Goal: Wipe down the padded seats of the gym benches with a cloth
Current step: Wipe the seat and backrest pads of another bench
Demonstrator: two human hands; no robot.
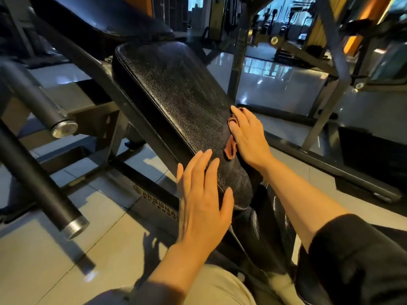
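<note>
A black padded bench seat (176, 100) tilts up and away from me in the middle of the view. My right hand (248, 135) lies flat on a reddish-brown cloth (231, 150) and presses it against the pad's right edge; most of the cloth is hidden under the palm. My left hand (202, 199) rests with straight fingers on the pad's near left corner and holds nothing. A second black pad (99, 16) stands higher at the back left.
Dark steel frame bars (92, 69) run along the pad's left side. Two round black bars with metal end caps (44, 172) jut out at left. Pale glossy floor tiles (66, 249) lie below. More gym machines (330, 51) stand behind and to the right.
</note>
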